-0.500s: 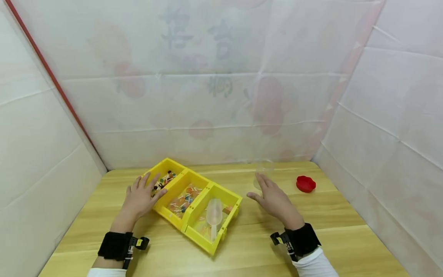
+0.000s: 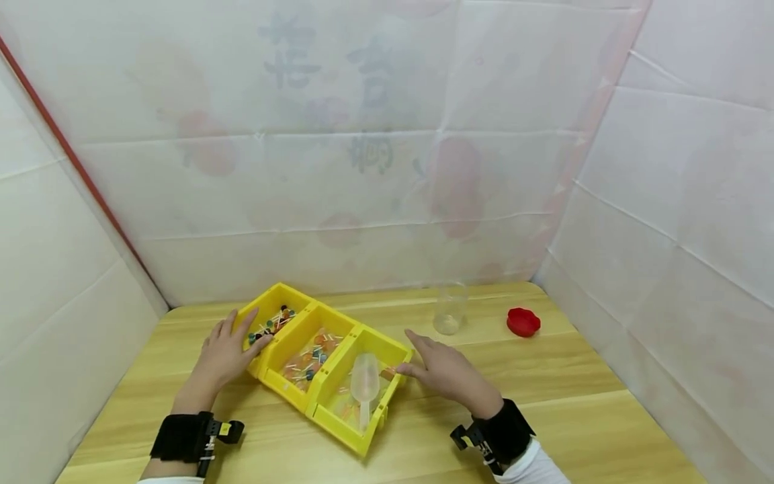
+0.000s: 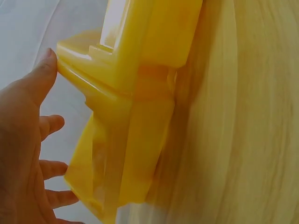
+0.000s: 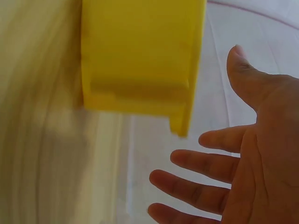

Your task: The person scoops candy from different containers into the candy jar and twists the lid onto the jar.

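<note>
A yellow three-compartment bin (image 2: pixel 337 368) sits at a slant on the table. Dark lollipops (image 2: pixel 277 321) lie in its left section, orange and blue lollipops (image 2: pixel 314 356) in the middle. In the right section a clear scoop (image 2: pixel 365 383) rests over pale contents. My left hand (image 2: pixel 219 359) is spread over the bin's left end; in the left wrist view its thumb (image 3: pixel 44 70) meets the yellow edge. My right hand (image 2: pixel 450 373) is beside the right end, fingers extended and holding nothing; the right wrist view shows a gap between it and the bin wall (image 4: pixel 140 46).
Behind my right hand stands a clear plastic cup (image 2: pixel 450 312). A red scalloped lid (image 2: pixel 523 323) lies to its right. White sheeting (image 2: pixel 363 255) encloses the back and both sides of the wooden table (image 2: pixel 580 403).
My right hand has moved left and toward me, from in front of the clear cup to the bin's right end. My left hand stays on the bin. The head view has shifted slightly.
</note>
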`<control>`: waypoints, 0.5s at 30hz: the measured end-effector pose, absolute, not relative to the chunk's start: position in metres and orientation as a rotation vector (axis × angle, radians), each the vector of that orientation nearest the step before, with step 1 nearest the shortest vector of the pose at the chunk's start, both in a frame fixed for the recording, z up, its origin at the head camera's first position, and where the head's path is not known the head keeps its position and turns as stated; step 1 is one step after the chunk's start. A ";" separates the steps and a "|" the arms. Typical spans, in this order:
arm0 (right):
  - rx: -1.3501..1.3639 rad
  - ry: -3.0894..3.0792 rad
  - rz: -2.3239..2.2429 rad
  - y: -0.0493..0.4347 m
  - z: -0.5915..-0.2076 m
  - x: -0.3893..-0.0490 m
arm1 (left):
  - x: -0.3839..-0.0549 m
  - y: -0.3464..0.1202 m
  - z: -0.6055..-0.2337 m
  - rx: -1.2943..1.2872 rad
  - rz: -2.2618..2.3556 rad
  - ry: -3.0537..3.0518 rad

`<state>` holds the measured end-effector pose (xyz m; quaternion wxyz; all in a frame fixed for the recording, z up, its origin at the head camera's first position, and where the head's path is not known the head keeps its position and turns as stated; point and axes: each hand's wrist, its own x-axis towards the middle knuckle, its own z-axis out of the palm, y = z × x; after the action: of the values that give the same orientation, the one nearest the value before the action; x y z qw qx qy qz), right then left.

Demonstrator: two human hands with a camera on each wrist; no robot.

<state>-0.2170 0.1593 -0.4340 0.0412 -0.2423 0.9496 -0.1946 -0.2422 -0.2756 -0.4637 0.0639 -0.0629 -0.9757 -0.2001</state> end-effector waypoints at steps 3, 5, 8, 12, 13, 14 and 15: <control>-0.790 2.885 -0.561 0.153 -0.436 -0.215 | -0.239 -0.276 -0.463 -0.167 -0.674 -2.964; -0.808 2.882 -0.549 0.152 -0.437 -0.215 | -0.237 -0.274 -0.463 -0.151 -0.697 -2.974; -0.794 2.869 -0.571 0.152 -0.438 -0.215 | -0.237 -0.270 -0.462 -0.137 -0.708 -2.985; -0.730 2.864 -0.600 0.156 -0.442 -0.219 | -0.236 -0.267 -0.460 -0.130 -0.704 -2.993; -0.712 2.870 -0.593 0.158 -0.443 -0.220 | -0.236 -0.266 -0.459 -0.132 -0.700 -2.995; -0.695 2.873 -0.592 0.159 -0.444 -0.222 | -0.236 -0.265 -0.459 -0.131 -0.695 -2.999; -0.678 2.870 -0.602 0.161 -0.444 -0.222 | -0.235 -0.264 -0.459 -0.129 -0.692 -3.003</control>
<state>-0.2224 0.1610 -0.4444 0.0659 -0.2248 0.9515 -0.1996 -0.2355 -0.2639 -0.4587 0.0287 -0.0419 -0.9732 -0.2241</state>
